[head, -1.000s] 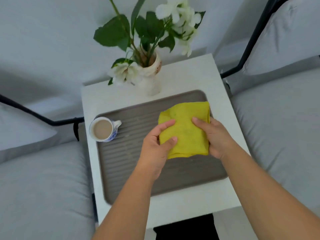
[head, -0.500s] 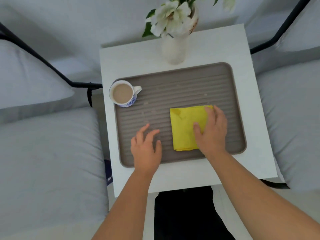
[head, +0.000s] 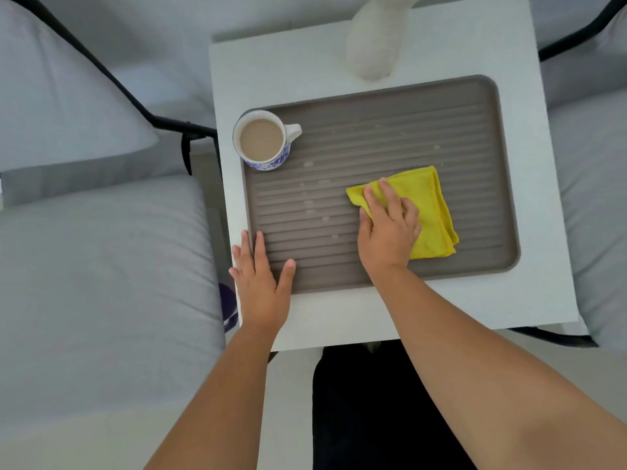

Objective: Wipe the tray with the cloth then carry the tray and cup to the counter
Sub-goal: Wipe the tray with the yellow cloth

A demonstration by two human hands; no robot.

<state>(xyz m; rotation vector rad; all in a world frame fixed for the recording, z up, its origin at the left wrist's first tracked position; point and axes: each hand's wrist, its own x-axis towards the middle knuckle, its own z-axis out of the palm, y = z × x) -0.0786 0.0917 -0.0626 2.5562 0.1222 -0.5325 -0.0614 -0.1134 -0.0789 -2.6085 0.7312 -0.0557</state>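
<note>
A grey ribbed tray [head: 475,130] lies on a small white table [head: 305,62], with pale spots of spilled liquid on its left half. A folded yellow cloth [head: 432,212] lies on the tray right of centre; my right hand [head: 388,232] presses flat on the cloth's left part with straight fingers. My left hand [head: 261,276] rests flat on the tray's near left corner, fingers straight. A white and blue cup [head: 263,140] of milky coffee stands at the tray's far left corner.
A white vase [head: 373,39] stands on the table just behind the tray, its top cut off by the frame. Grey sofa cushions [head: 101,283] with black metal frames flank the table on both sides. My dark trousers [head: 373,418] show below the table's near edge.
Both hands held the cloth up a second ago; then it was laid on the tray. My right hand now presses it flat and my left hand has slid to the tray's near left corner.
</note>
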